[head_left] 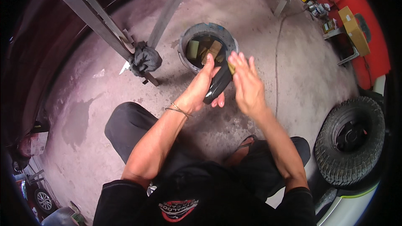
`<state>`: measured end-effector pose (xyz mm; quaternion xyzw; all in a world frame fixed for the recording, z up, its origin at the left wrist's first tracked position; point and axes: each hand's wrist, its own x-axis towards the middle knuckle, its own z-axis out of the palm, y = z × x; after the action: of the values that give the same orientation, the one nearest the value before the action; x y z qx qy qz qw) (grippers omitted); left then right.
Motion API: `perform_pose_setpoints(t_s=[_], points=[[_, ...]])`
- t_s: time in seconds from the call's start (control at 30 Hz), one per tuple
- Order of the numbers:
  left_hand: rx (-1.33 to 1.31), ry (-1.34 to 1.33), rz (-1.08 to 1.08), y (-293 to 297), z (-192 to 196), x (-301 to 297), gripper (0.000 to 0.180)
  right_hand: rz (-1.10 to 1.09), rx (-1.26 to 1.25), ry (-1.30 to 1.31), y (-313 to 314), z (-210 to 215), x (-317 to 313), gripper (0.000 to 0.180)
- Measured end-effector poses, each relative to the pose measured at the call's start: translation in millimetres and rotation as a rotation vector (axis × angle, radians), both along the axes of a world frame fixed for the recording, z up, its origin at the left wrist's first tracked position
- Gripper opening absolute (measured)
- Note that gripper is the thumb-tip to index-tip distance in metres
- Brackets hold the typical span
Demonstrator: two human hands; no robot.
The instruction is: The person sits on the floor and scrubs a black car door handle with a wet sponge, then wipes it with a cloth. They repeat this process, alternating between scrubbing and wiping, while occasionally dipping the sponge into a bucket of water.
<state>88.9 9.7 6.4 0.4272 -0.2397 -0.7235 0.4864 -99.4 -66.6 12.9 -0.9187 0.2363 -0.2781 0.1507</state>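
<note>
Over the near rim of the bucket point(228, 37), between 2 hands, a glossy black curved part point(220, 83) slants down toward the wearer. It looks like a molded plastic cover, probably light enough for 1 hand, stiff along its length, and not very fragile, though its shiny face likely scratches easily. With dark liquid in the bucket just below, the surface may be wet and slippery, so a wrapping hold across the middle of its long sides seems safer than a pinch at an end.

The left hand point(200, 81) has that kind of hold: it is partly curled around the part, thumb up along the left side toward the bucket and fingertips showing past the underside on the right. The right hand point(250, 87) lies along the part's other side, fingers nearly straight, over a small olive-yellow pad point(231, 68) that touches the upper right edge. Whether this hand pinches the pad or merely presses it cannot be told. The pad looks thin and pliable, best held flat under the fingers. Inside the bucket sit a pale green block point(193, 50) and several tan pieces point(215, 48).
</note>
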Motion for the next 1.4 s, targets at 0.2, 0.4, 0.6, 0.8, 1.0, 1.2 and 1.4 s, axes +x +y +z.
perform_pose_setpoints(t_s=[0.2, 0.4, 0.6, 0.8, 1.0, 1.2, 1.4], points=[[0.030, 0.067, 0.028, -1.8, -0.5, 5.2, 0.098, -0.002, -0.004, 0.064, -10.8, 0.4, 2.8, 0.049], [0.087, 0.252, 0.264, -0.8, -6.1, -0.7, 0.067, 0.117, 0.069, 0.021, 25.8, 1.2, 7.4, 0.047], [-0.074, 0.595, 0.452, -19.0, -17.0, 5.4, 0.064, 0.156, 0.156, -0.039, 66.0, -0.4, 20.3, 0.045], [-0.196, 0.767, 0.352, -30.5, -16.9, -11.3, 0.068, 0.001, 0.123, -0.044, 16.9, 14.0, 31.9, 0.047], [-0.166, 0.642, 0.471, -25.6, -12.3, 1.5, 0.067, 0.073, 0.051, 0.006, 40.8, -0.6, 31.3, 0.044], [0.138, 0.472, 0.741, -27.6, -56.9, 4.4, 0.056, -0.292, 0.999, -0.289, -92.2, -49.8, 47.9, 0.054], [0.370, 0.559, 0.720, 22.3, -118.5, -19.7, 0.057, -0.203, 1.641, -0.284, -162.4, -125.2, 99.3, 0.044]])
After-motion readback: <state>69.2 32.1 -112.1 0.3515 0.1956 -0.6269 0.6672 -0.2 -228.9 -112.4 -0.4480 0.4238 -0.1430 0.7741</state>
